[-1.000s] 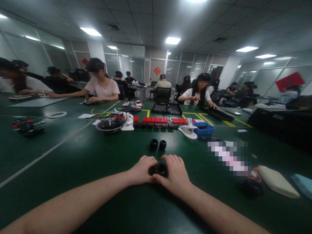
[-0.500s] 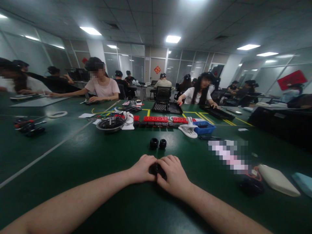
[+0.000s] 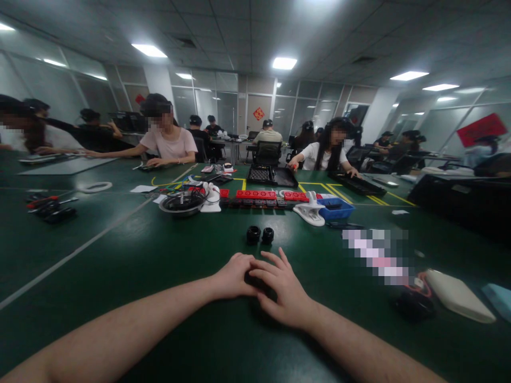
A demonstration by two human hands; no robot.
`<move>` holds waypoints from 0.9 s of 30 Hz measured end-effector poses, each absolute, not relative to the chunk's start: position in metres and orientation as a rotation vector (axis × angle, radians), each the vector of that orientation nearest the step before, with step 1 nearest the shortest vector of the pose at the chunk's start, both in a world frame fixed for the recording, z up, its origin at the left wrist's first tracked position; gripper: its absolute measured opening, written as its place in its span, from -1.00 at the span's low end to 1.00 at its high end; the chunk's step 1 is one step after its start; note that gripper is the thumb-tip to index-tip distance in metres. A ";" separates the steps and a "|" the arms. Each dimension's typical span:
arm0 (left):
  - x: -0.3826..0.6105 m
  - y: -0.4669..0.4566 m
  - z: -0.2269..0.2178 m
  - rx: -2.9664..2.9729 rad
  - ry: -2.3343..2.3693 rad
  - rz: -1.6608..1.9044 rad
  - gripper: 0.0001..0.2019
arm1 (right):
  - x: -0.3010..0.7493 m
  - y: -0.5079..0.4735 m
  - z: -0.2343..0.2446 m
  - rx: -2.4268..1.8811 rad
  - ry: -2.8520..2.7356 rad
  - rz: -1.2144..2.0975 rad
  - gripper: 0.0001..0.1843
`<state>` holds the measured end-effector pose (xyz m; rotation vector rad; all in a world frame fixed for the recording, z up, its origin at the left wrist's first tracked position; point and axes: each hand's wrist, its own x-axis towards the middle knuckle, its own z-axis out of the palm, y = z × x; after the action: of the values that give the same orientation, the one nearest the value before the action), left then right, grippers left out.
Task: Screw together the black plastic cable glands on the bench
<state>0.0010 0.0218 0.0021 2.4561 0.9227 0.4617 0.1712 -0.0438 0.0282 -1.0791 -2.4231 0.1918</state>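
Observation:
Low over the green table, my left hand (image 3: 236,275) is closed around a black cable gland (image 3: 268,288), mostly hidden behind the fingers of both hands. My right hand (image 3: 282,287) is beside it on the right, fingers spread and slightly curved over the gland. Whether its fingertips touch the gland I cannot tell. Just beyond my hands, two more black pieces stand side by side: a larger cable gland (image 3: 253,235) and a smaller cable gland (image 3: 268,235).
Farther off are red socket strips (image 3: 256,195), a metal bowl (image 3: 181,203) with cables, a white clip stand (image 3: 310,210) and a blue bin (image 3: 334,208). Pliers and tools (image 3: 51,207) lie left. At right sits a cream pouch (image 3: 459,295). Co-workers sit across the table.
My right hand's fingers have lifted and spread away from the gland. My left hand has stayed in place around it. The two standing glands have not moved.

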 end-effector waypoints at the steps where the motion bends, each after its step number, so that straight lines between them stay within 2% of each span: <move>1: 0.001 0.022 0.001 2.456 0.917 0.469 -0.65 | 0.172 -0.044 0.028 -1.051 -2.421 0.175 -0.56; 7: 0.001 0.024 -0.004 2.481 0.905 0.496 -0.67 | 0.172 -0.049 0.027 -0.979 -2.352 0.058 -0.75; 11: 0.000 0.025 -0.004 2.531 0.884 0.490 -0.61 | 0.173 -0.051 0.028 -0.928 -2.274 -0.024 -0.80; 15: -0.001 0.026 -0.003 2.568 0.859 0.487 -0.62 | 0.172 -0.047 0.025 -1.063 -2.115 -0.085 -0.74; 20: -0.001 0.026 -0.003 2.576 0.888 0.462 -0.60 | 0.168 -0.040 0.022 -1.329 -2.060 -0.010 -0.63; 27: 0.000 0.024 0.000 2.570 0.916 0.464 -0.61 | 0.165 -0.039 0.031 -1.403 -2.143 -0.065 -0.75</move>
<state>0.0004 0.0238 -0.0002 2.5697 0.9158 0.4640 0.1654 -0.0389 0.0314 -1.4034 -2.1431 -0.0648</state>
